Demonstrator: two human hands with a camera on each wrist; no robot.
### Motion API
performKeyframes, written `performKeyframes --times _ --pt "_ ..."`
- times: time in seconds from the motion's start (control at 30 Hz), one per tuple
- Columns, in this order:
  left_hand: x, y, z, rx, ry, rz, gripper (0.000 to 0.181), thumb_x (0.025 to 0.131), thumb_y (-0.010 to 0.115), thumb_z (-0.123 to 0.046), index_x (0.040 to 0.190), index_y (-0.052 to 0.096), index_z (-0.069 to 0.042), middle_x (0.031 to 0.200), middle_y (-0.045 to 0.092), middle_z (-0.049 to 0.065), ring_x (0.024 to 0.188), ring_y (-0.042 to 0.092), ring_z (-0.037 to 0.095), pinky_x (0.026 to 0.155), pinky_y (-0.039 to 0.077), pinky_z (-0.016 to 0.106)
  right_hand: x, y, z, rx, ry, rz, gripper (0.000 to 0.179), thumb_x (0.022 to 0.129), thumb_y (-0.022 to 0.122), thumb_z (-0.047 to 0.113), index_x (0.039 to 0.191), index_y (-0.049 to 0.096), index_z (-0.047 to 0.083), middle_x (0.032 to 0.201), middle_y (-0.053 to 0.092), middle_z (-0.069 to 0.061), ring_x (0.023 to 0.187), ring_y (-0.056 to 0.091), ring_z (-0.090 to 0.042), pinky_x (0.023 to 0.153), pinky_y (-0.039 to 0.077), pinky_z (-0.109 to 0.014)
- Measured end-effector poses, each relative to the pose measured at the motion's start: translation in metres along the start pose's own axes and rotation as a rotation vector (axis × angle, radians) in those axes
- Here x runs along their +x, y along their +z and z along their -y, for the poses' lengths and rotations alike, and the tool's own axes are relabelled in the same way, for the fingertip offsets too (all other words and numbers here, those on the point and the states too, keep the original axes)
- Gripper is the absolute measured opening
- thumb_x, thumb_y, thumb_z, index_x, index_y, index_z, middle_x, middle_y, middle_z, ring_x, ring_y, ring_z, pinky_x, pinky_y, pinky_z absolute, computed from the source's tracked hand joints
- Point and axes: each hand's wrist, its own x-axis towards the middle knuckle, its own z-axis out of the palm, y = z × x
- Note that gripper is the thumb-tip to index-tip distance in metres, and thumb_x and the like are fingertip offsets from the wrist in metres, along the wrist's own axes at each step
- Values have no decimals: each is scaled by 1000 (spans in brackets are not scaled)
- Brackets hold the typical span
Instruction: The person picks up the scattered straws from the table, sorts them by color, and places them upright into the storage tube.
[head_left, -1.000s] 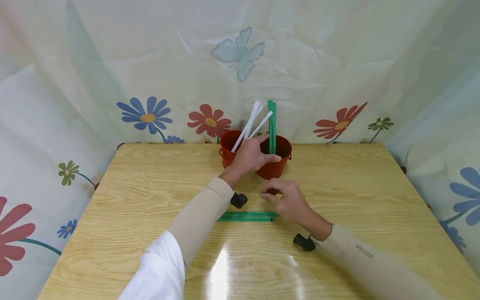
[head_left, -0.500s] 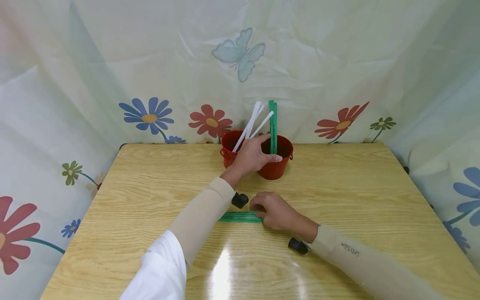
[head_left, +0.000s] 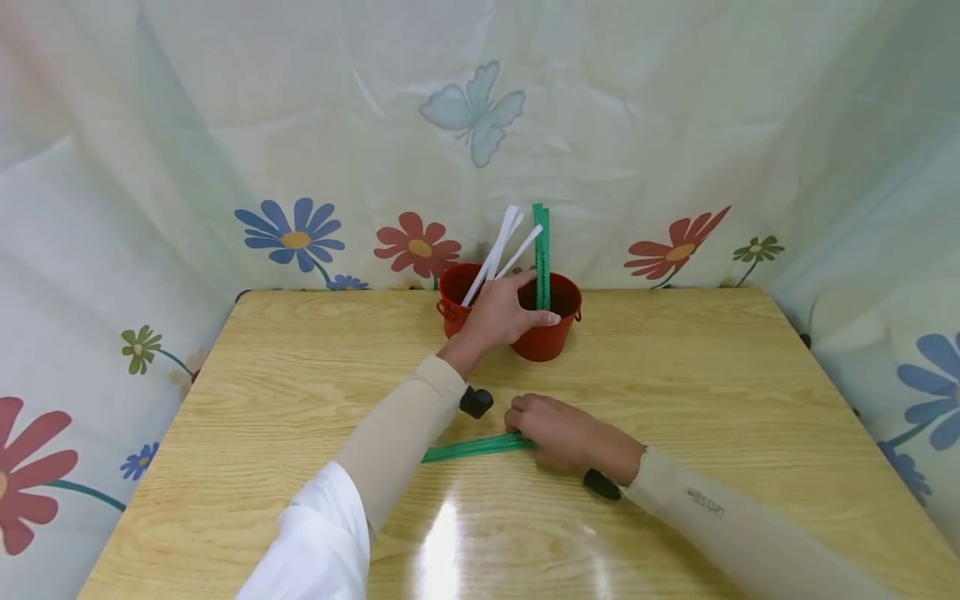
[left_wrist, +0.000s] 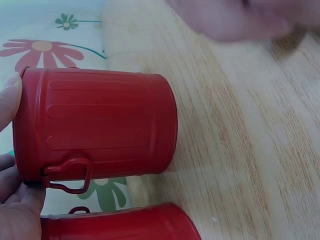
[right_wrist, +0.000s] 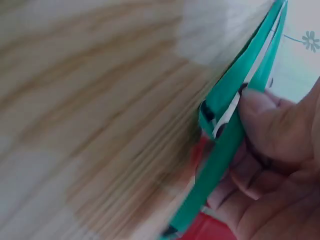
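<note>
My left hand grips the rim of the right-hand red bucket, thumb outside at the front. In the left wrist view, its fingers hold that bucket at the rim. Green printed flat strips stand upright inside it. Lower down, my right hand pinches the right end of a small bundle of long green strips, which slants over the table. Up close in the right wrist view, the thumb presses a green strip, with another strip alongside. My left forearm crosses near the bundle's left end.
A second red bucket stands directly left of the first, holding several white strips that lean right. The wooden table ends at a flowered curtain behind the buckets. Black wrist cameras are strapped on both arms.
My right hand has moved left and down onto the green strips and pinched them. The bundle, which lay level, now slants with its right end higher. My left hand stays on the bucket.
</note>
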Motion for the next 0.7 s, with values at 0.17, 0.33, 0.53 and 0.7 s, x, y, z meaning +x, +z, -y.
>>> performKeyframes --times 0.17,0.33,0.53,0.7 --pt "1 0 3 0 -2 -6 82 88 85 -36 157 48 -15 155 57 7 139 55 25 105 56 39 -13 -1 -8 -18 -56 -5 27 84 73 -12 94 67 12 88 61 4 82 56 -8 77 55 -25" --pt "2 0 4 -11 16 -2 82 88 85 -35 157 47 -14 155 57 8 138 55 26 105 57 40 -31 -4 -15 -36 -85 -37 27 84 77 -8 94 66 14 90 63 6 85 60 -7 78 57 -25" --pt "1 -1 3 6 16 -15 81 88 85 -36 157 48 -15 156 56 8 138 56 26 104 58 40 -49 -15 -22 58 -101 -147 34 81 75 -14 93 64 15 89 59 8 83 54 -3 74 54 -24" --pt "1 -1 5 -1 25 -4 81 88 84 -36 157 48 -14 155 57 9 139 55 27 105 56 40 -56 -18 -24 206 -109 -313 35 83 73 -15 90 58 15 83 52 10 78 46 0 67 45 -19"
